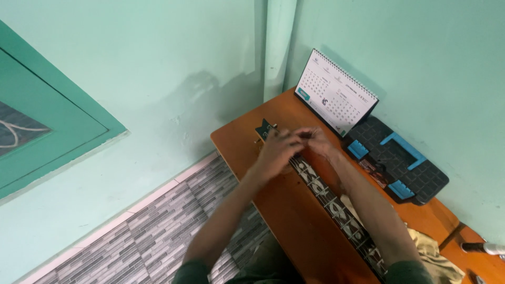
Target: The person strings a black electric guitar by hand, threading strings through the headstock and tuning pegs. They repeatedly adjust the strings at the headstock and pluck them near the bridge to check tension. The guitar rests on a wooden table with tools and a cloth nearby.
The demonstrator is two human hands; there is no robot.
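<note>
Two forearms reach away from the camera along a guitar neck [336, 208] that lies on the orange table [294, 221]. Its long axis runs from lower right, near the body, up to the headstock [264, 129] at the far left corner. Both hands meet at that far end: the left hand [276, 149] lies curled over the neck just short of the headstock, the right hand [318, 139] beside it, fingers bent; what they pinch is blurred. Beyond stand a calendar [334, 94] and a black tray [405, 163].
</note>
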